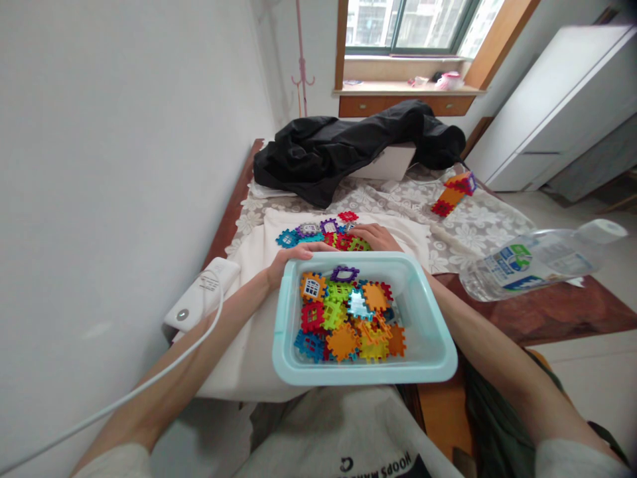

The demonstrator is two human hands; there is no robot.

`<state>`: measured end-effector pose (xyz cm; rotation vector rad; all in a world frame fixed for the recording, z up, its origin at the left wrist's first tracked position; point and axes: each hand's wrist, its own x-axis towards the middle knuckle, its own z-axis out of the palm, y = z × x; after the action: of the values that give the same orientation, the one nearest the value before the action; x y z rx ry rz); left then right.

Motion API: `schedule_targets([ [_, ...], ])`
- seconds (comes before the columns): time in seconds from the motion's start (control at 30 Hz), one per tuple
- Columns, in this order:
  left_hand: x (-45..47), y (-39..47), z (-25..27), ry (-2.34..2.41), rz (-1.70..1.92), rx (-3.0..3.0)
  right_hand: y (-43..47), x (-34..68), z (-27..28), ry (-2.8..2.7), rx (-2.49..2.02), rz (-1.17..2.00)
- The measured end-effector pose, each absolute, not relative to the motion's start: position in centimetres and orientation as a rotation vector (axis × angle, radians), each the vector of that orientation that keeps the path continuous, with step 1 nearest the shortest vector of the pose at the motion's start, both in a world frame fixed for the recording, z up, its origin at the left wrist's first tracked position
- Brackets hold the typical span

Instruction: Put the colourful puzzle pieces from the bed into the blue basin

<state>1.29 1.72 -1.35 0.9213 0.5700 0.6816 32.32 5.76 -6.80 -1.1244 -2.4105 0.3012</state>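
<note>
A light-blue plastic bin (432, 332) is in front of my body, holding a heap of colourful interlocking plastic tiles (343, 340). My left hand (296, 254) grips the bin's far left corner, its fingers along the far rim. Beyond that rim, my right hand (375, 236) reaches over a loose pile of the same tiles (329, 228) on the white cloth. Its fingers are stretched out against the red and green pieces; the bin hides part of the palm. Blue, purple, grey and red tiles lie around its fingertips.
A clear water bottle (527, 262) stands on the right of the table. Behind it is an orange and red tile structure (454, 194). Black fabric (343, 149) covers a white box at the back. On the left sits a white power strip (202, 295) with a cable crossing my left forearm.
</note>
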Motion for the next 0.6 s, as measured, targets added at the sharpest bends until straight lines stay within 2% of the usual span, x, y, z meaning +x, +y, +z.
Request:
schedule_targets([
  [0.4,1.5,1.4,-1.1,0.606,0.691,0.906,4.9,31.8,-5.4,-2.330,-1.120,0.353],
  [0.6,1.6,1.2,-0.7,0.563,0.684,0.894,4.8,31.6,-5.1,-1.974,-1.179,0.447],
])
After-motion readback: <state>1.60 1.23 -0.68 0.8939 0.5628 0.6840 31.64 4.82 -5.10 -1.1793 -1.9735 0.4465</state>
